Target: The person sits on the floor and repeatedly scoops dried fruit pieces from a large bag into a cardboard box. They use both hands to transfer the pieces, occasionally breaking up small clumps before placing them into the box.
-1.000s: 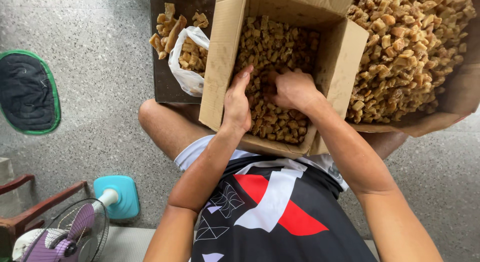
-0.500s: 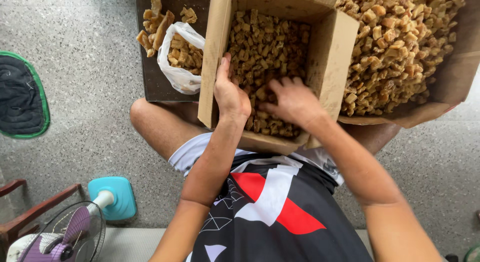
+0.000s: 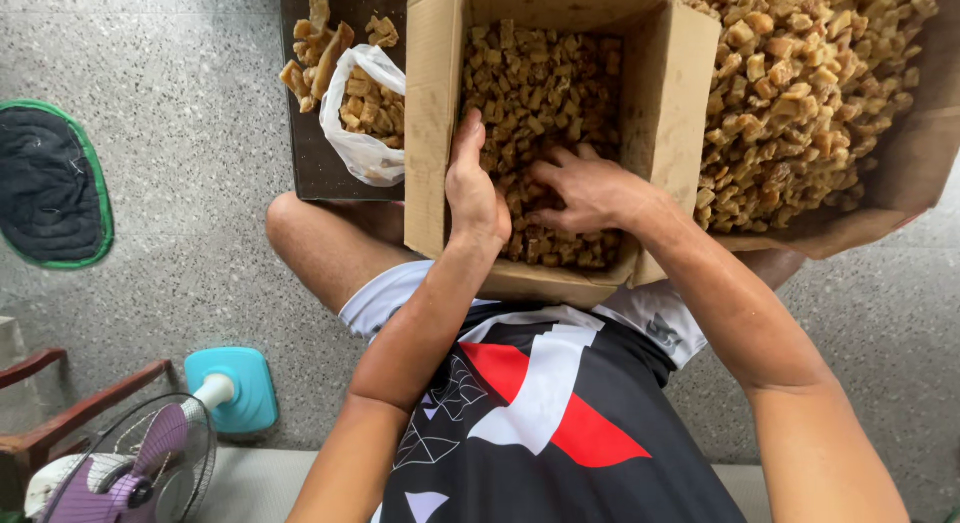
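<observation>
A cardboard box (image 3: pixel 437 133) rests against my knees, filled with small golden-brown fried pieces (image 3: pixel 545 83). Both my hands are inside it. My left hand (image 3: pixel 473 188) lies edge-on along the box's left wall, fingers together and pointing away from me, pressed into the pieces. My right hand (image 3: pixel 585 188) lies palm down on the pieces near the middle, fingers spread and partly dug in. Whether either hand grips any pieces is hidden.
A large heap of the same fried pieces (image 3: pixel 800 83) lies on brown paper to the right. A white plastic bag of pieces (image 3: pixel 365 118) sits on a dark tray (image 3: pixel 310 153) at left. A green-edged mat (image 3: pixel 50 183), a small fan (image 3: pixel 140 463) and a wooden chair (image 3: pixel 40 423) stand on the speckled floor.
My left hand has slid forward along the box's left wall and turned edge-on. My right hand has shifted toward the middle and spread flat on the pieces.
</observation>
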